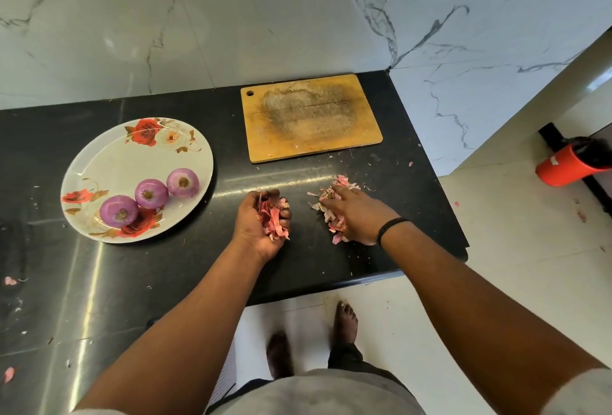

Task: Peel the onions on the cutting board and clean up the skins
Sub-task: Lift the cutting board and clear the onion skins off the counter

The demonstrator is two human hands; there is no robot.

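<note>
Three peeled purple onions (151, 193) lie on a white flowered plate (109, 163) at the left of the black counter. The wooden cutting board (311, 116) at the back holds only a few tiny skin bits. My left hand (261, 221) is cupped palm-up and holds a bunch of pink onion skins (273, 217). My right hand (356, 212) lies palm-down on a loose pile of skins (331, 197) on the counter, fingers spread over it.
Small skin flakes are scattered over the black counter (132, 282) and on the pale floor at the right. A red container (569, 163) lies on the floor at the far right. The counter's front edge runs just below my hands; my bare feet show beneath.
</note>
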